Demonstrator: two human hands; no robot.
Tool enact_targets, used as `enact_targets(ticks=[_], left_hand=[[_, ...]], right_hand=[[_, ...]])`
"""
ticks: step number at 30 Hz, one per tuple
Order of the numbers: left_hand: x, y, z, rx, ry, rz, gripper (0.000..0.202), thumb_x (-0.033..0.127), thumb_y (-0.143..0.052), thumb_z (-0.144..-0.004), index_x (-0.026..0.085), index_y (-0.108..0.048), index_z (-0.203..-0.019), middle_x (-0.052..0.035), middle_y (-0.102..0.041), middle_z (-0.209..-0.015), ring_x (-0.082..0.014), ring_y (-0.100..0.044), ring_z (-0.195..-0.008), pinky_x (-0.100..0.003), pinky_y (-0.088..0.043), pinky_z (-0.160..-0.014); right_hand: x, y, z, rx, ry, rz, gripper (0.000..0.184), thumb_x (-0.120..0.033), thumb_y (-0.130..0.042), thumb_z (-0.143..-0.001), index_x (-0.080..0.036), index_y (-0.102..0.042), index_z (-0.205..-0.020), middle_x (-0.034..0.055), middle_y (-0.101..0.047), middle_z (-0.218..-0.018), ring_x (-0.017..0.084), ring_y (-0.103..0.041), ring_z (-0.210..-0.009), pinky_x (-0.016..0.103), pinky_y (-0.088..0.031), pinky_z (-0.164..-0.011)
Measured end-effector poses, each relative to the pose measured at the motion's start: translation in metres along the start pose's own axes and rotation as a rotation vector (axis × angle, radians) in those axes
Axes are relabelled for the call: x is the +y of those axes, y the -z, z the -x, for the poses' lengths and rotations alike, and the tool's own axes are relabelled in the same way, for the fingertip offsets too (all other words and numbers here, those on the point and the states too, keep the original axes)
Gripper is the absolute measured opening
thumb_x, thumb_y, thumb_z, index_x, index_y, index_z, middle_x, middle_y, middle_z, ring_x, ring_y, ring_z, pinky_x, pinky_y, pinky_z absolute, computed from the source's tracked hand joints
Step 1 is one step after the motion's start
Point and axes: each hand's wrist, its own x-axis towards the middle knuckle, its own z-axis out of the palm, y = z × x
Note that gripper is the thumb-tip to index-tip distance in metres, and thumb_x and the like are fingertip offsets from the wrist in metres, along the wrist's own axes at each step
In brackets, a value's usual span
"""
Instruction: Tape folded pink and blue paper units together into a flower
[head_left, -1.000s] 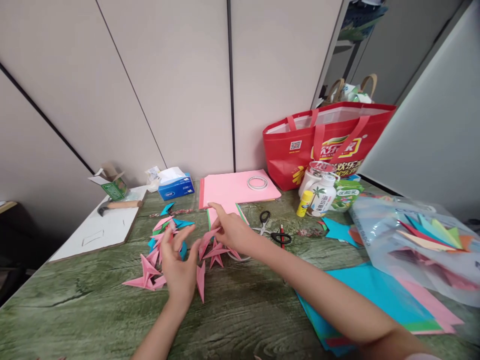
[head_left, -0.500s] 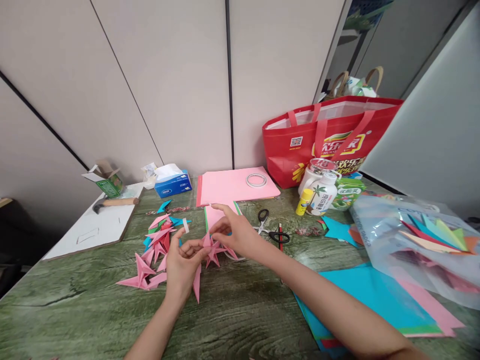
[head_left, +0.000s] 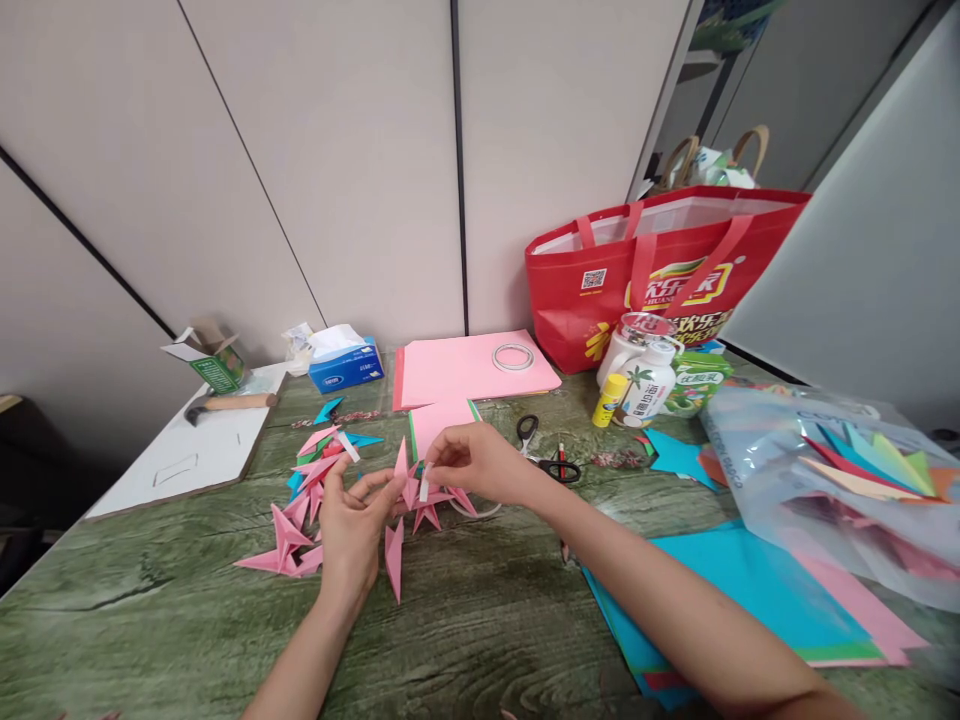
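My left hand (head_left: 351, 535) pinches a folded pink paper star (head_left: 403, 462) between thumb and fingers, one point standing upright. A short white strip (head_left: 349, 447), like tape, clings to a fingertip of that hand. Close beside the star, my right hand (head_left: 480, 465) has its fingertips closed on another small white strip (head_left: 424, 486). Beneath the hands lie more pink star pieces (head_left: 427, 515) and a single folded pink point (head_left: 394, 560). A white ring (head_left: 484, 513), partly hidden, rests under my right hand. Left of my left hand is a heap of folded pink stars (head_left: 283, 545).
Black-handled scissors (head_left: 559, 470) and a red pencil lie past my right wrist. Blue paper sheets (head_left: 742, 590) sit under my right forearm. Further back are pink sheets (head_left: 465, 368), a tissue box (head_left: 346, 366), a glue stick (head_left: 610, 400), a red bag (head_left: 577, 325) and a hammer (head_left: 229, 403).
My right hand has drawn its fingers together and now shows a white strip at its fingertips. My left hand has shifted slightly left, and the pink star's point now stands up.
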Motion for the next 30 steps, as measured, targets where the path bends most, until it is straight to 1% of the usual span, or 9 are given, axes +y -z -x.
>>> enact_targets(ticks=[4, 9, 12, 17, 23, 30], left_hand=[[0.0, 0.0, 0.001, -0.036, -0.007, -0.016, 0.075, 0.016, -0.077, -0.051, 0.022, -0.037, -0.114, 0.0037, -0.067, -0.066, -0.0129, -0.061, -0.051, -0.024, -0.051, -0.048], [-0.001, 0.001, 0.004, -0.072, -0.037, -0.041, 0.074, 0.018, -0.077, -0.052, 0.023, -0.037, -0.114, 0.0035, -0.067, -0.066, -0.0129, -0.061, -0.05, -0.024, -0.051, -0.047], [-0.002, 0.001, 0.004, -0.089, -0.039, -0.046, 0.074, 0.02, -0.077, -0.053, 0.023, -0.036, -0.115, 0.0032, -0.067, -0.067, -0.0126, -0.061, -0.051, -0.024, -0.051, -0.049], [-0.002, 0.0, 0.005, -0.081, -0.03, -0.065, 0.077, 0.022, -0.077, -0.053, 0.022, -0.034, -0.117, 0.0026, -0.067, -0.068, -0.012, -0.061, -0.05, -0.023, -0.051, -0.049], [-0.001, -0.001, 0.006, -0.093, -0.035, -0.062, 0.077, 0.02, -0.076, -0.053, 0.022, -0.034, -0.117, 0.0028, -0.066, -0.067, -0.0126, -0.061, -0.051, -0.025, -0.051, -0.049], [-0.003, 0.0, 0.006, -0.115, -0.038, -0.063, 0.075, 0.02, -0.076, -0.055, 0.024, -0.035, -0.117, 0.0029, -0.067, -0.068, -0.0122, -0.061, -0.051, -0.023, -0.05, -0.049]], right_hand=[[0.003, -0.004, 0.0, 0.031, 0.02, 0.092, 0.007, -0.015, -0.064, -0.065, -0.013, -0.058, -0.069, -0.0019, -0.057, -0.058, 0.008, -0.051, -0.053, 0.02, -0.042, -0.052], [0.007, -0.008, -0.002, 0.046, 0.02, 0.155, 0.005, -0.014, -0.064, -0.066, -0.014, -0.06, -0.069, -0.002, -0.059, -0.059, 0.008, -0.052, -0.054, 0.019, -0.042, -0.052], [0.01, -0.008, -0.003, 0.048, 0.026, 0.151, 0.006, -0.013, -0.063, -0.066, -0.014, -0.06, -0.071, -0.0015, -0.06, -0.061, 0.008, -0.053, -0.055, 0.019, -0.043, -0.052], [0.012, -0.009, -0.003, 0.056, 0.023, 0.128, 0.007, -0.014, -0.063, -0.066, -0.013, -0.06, -0.072, -0.0009, -0.06, -0.062, 0.009, -0.055, -0.056, 0.02, -0.044, -0.053], [0.01, -0.01, -0.003, 0.049, 0.016, 0.128, 0.006, -0.011, -0.062, -0.065, -0.013, -0.06, -0.07, -0.0019, -0.059, -0.059, 0.009, -0.054, -0.055, 0.02, -0.044, -0.053], [0.008, -0.009, -0.002, 0.049, 0.005, 0.113, 0.007, -0.009, -0.061, -0.064, -0.014, -0.059, -0.069, -0.0029, -0.056, -0.057, 0.008, -0.053, -0.054, 0.019, -0.044, -0.052]])
